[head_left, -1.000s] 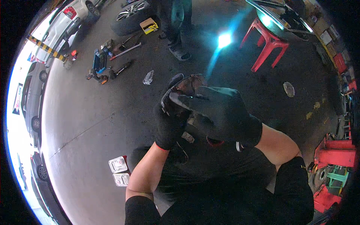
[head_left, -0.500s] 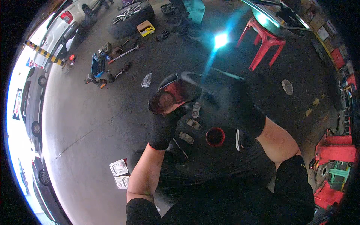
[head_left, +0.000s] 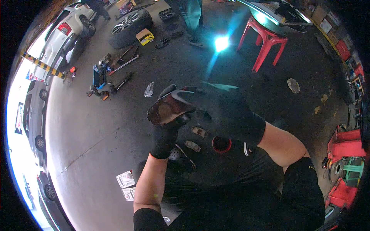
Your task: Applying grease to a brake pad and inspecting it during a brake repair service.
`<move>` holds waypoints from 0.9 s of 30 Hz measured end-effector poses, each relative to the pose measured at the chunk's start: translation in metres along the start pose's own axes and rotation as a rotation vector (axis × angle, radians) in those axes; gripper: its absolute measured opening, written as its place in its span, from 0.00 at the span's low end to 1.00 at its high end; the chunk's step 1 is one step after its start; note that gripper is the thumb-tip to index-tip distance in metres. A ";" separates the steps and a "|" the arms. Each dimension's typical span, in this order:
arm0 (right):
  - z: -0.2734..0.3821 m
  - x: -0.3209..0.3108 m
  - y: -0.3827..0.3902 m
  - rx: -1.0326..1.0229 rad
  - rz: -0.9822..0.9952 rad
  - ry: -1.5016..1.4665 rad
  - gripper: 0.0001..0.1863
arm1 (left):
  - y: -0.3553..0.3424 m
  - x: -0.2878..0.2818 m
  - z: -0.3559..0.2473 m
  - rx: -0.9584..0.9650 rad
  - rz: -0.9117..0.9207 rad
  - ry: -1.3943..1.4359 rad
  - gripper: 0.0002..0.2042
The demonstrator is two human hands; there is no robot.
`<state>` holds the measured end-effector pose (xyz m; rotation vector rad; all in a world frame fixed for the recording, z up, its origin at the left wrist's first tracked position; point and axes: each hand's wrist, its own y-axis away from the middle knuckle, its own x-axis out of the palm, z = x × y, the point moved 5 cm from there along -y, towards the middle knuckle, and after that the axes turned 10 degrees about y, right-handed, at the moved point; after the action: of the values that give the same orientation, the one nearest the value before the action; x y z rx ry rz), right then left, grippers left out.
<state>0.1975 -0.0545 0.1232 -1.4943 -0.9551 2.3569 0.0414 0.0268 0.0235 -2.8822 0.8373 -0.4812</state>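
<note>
In black gloves, both my hands are raised in front of me. My left hand (head_left: pixel 165 136) is closed round the underside of a dark red brake caliper (head_left: pixel 166 110), tilted with its round piston side facing up and left. My right hand (head_left: pixel 227 111) is at the caliper's right end, smeared by motion; its fingers are blurred, and I cannot make out whether it holds anything. Below the hands lie two worn brake pads (head_left: pixel 199 131), near a small round red tub (head_left: pixel 221 144) with a dark inside.
Beyond my hands are a bright work lamp (head_left: pixel 221 44), a red plastic stool (head_left: pixel 266 40) and a wheel (head_left: pixel 130 27). Hand tools and a blue tray (head_left: pixel 99 77) lie to the left. Two white packs (head_left: pixel 125 179) lie on the near floor. Red equipment (head_left: pixel 347 142) stands at right.
The caliper and both hands have shifted slightly left, and the caliper has tilted a little. My right hand is blurred in both frames. The whole view has also shifted slightly.
</note>
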 end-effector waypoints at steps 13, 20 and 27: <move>-0.025 -0.027 -0.001 0.076 -0.126 -0.067 0.21 | 0.000 -0.021 0.001 0.166 -0.019 -0.067 0.31; -0.016 -0.021 0.003 0.012 0.045 0.039 0.21 | -0.004 -0.024 -0.001 0.082 -0.026 0.146 0.26; -0.020 -0.015 0.004 -0.007 -0.001 0.053 0.22 | 0.000 0.002 -0.029 0.278 0.076 -0.307 0.24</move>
<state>0.2224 -0.0568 0.1263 -1.5502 -0.9527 2.3027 0.0335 0.0253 0.0513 -2.5680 0.7582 -0.1272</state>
